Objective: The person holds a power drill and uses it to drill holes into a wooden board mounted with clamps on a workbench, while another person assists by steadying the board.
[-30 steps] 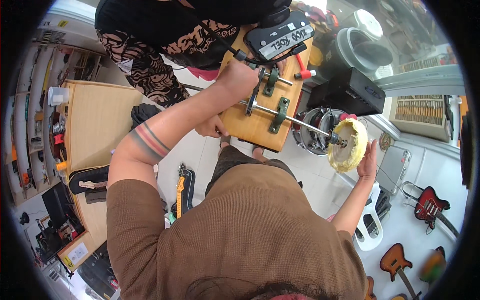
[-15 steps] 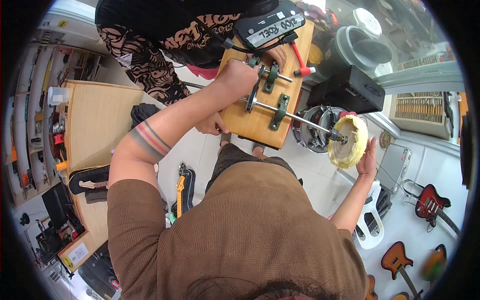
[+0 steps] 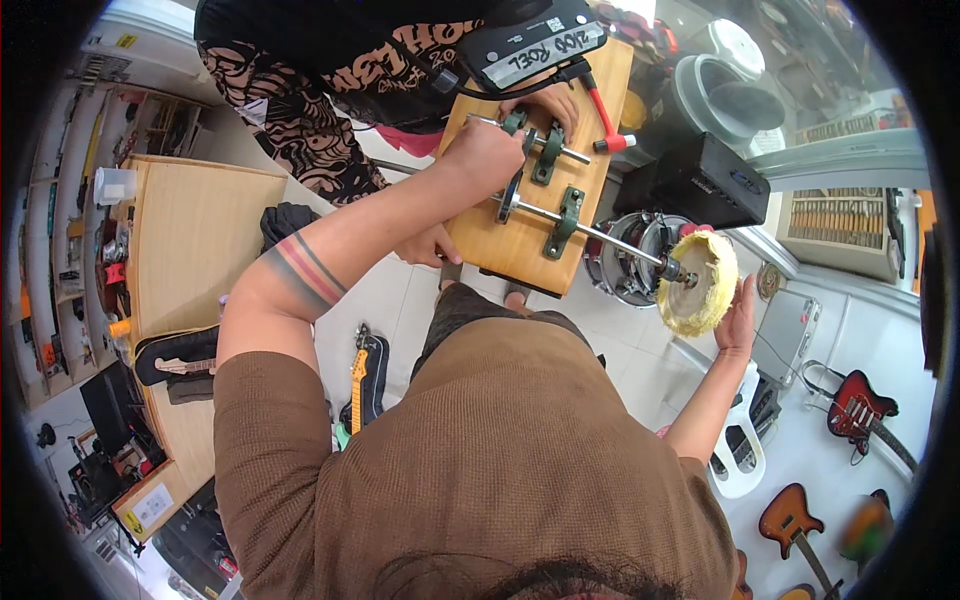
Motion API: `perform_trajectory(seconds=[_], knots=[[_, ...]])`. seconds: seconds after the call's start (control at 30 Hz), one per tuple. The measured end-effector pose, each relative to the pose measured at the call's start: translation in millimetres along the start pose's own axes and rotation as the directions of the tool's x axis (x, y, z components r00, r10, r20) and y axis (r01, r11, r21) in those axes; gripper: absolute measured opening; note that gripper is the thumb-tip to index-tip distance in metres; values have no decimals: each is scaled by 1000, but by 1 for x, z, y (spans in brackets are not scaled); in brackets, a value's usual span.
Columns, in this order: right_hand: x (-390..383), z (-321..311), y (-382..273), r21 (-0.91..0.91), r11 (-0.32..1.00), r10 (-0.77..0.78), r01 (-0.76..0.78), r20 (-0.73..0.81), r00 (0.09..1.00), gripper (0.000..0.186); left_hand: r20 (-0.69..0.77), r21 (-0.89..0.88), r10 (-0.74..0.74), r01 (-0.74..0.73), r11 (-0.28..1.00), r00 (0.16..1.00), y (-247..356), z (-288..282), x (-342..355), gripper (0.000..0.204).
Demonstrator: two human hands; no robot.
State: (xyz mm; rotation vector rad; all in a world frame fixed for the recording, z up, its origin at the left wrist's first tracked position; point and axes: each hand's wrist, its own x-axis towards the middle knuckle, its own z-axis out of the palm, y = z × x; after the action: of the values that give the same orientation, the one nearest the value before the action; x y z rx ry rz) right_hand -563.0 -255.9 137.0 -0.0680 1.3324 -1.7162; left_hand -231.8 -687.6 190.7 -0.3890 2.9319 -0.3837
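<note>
Yellow, fluffy-edged cloth buffing wheel [image 3: 705,290] is hanging beyond the right edge of the orange-brown wooden table [image 3: 500,255], riding on a long silvery metal shaft [image 3: 620,246] that a green metal bearing block [image 3: 566,222] is carrying near that edge. Right hand [image 3: 737,322] is standing open just beside the wheel's outer rim, fingers extended, closing on nothing; contact cannot be told. Left hand [image 3: 487,158] is curling fist-like toward the table's left edge, beside the black drive belt [image 3: 510,192]; its fingers are hiding, so whether it is clamping anything cannot be told. Handling estimate: the rim is probably yielding softly and shedding fibres; the shaft is likely behaving stiff, heavy and slick, its bare length near the wheel offering the firmer hold. Containers: grey translucent tub [image 3: 690,95] is standing past the table's right edge, contents unclear; small white tub [image 3: 115,190] is sitting at the pale wooden cabinet's [image 3: 205,215] far left corner, contents hidden.
</note>
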Motion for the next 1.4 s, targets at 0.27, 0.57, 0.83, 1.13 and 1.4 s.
perform_trajectory(seconds=[0.27, 0.57, 0.83, 1.13, 1.4], knots=[[-5, 12, -8, -5, 1000, 23, -23, -61, 998, 63, 25, -13, -3, 4, 1000, 1000, 1, 2, -2, 30], [41, 211, -71, -960, 101, -336, 263, 216, 917, 37, -87, -581, -238, 144, 801, 967, -43, 5, -2, 26], [123, 293, 34, -710, -523, 88, 471, 505, 859, 29, -251, -676, -339, 86, 731, 907, -40, 48, 18, 31], [123, 291, 40, -680, -527, 114, 510, 538, 835, 23, -272, -791, -375, 16, 612, 886, -45, 72, 25, 40], [125, 291, 43, -667, -514, 107, 539, 574, 812, 22, -437, -762, -381, -111, 638, 815, -42, 71, 25, 16]])
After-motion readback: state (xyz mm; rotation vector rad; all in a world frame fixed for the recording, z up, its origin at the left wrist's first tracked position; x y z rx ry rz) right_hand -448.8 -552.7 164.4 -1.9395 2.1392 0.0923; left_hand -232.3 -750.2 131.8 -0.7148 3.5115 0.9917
